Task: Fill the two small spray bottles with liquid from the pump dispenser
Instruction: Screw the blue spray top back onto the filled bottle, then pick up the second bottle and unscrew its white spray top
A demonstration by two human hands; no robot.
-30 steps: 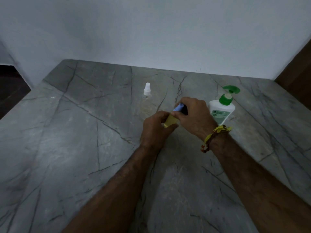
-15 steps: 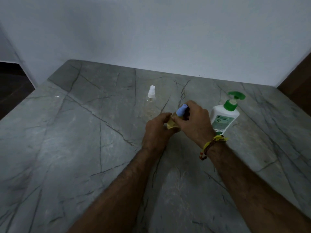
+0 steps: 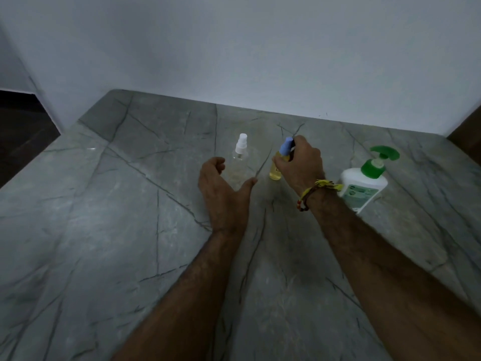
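Note:
A small spray bottle with yellow liquid and a blue cap [image 3: 276, 171] stands on the grey marble counter [image 3: 130, 217]. My right hand [image 3: 302, 162] grips it near its top. A clear spray bottle with a white nozzle [image 3: 240, 157] stands to its left. My left hand [image 3: 221, 183] hovers just in front of the clear bottle, fingers loosely spread, holding nothing. The white pump dispenser with a green pump head [image 3: 364, 183] stands to the right of my right wrist.
A white wall [image 3: 234, 61] runs along the back of the counter. A dark wooden surface [image 3: 466, 136] borders the counter at the far right. The counter's left edge drops to a dark floor [image 3: 18, 131].
My left hand has let go of the yellow bottle and moved left toward the clear bottle. My right hand has carried the yellow bottle farther back and set it upright on the counter.

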